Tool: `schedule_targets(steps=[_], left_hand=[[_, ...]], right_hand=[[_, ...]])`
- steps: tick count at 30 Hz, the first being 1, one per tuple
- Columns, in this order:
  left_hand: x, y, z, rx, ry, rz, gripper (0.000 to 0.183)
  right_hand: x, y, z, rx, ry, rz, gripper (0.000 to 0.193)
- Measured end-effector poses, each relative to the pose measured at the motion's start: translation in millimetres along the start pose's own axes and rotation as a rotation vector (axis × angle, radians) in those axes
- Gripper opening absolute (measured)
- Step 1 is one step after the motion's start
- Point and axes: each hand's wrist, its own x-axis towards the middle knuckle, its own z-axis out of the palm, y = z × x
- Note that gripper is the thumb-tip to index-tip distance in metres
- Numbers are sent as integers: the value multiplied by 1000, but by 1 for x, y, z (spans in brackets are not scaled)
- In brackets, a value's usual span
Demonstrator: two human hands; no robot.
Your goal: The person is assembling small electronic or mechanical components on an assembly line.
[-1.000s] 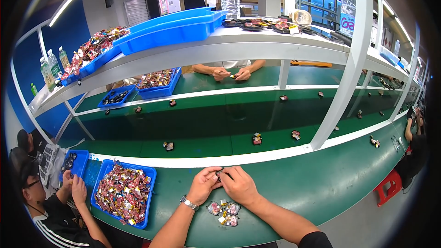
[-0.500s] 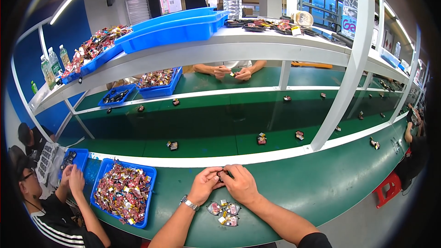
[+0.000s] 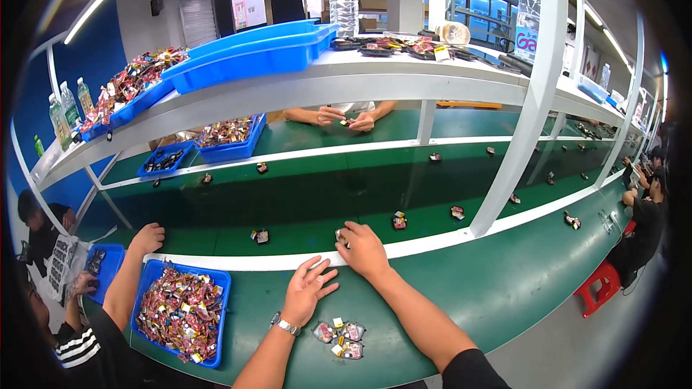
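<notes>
My right hand [image 3: 362, 251] reaches over the white rail above the green belt, fingers closed round a small electronic assembly [image 3: 340, 237] that they mostly hide. On the near side of the rail, my left hand [image 3: 310, 290] is open and holds nothing, fingers spread above the green worktop [image 3: 447, 292]. A silver watch is on that wrist. Between my forearms lies a small group of assemblies [image 3: 351, 331], with red boards, dark edges and white-and-yellow pieces. More such assemblies sit spaced out along the belt, one [image 3: 400, 220] just right of my right hand.
A blue tray [image 3: 227, 281] heaped with red-and-yellow parts stands left of me. Beside it, a co-worker's arm [image 3: 126, 281] extends toward the rail. White uprights [image 3: 515, 130] carry a shelf with blue trays and bottles. Another person's hands [image 3: 346, 118] work across the belt.
My hands have parted: the right moved forward over the rail with the assembly, while the left let go and opened. The co-worker's arm on the left now reaches forward. The whole view has shifted slightly.
</notes>
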Motion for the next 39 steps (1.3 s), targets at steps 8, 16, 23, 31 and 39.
schedule_targets(steps=[8,16,23,31,39], left_hand=[[-1,0,-10,67,-19,-23,35],[1,-3,-4,134,-89,-44,28],[-4,-2,-10,158,-77,-66,30],[-3,7,-13,76,-249,-240,41],[-4,8,-10,51,-205,-249,37]], right_hand=[[8,29,-16,-184,150,124,31],[-6,88,-43,-429,123,685,54],[-40,39,-40,136,200,354,49],[-56,-59,-71,449,-338,-5,55],[-51,-53,-75,376,-278,-156,54]])
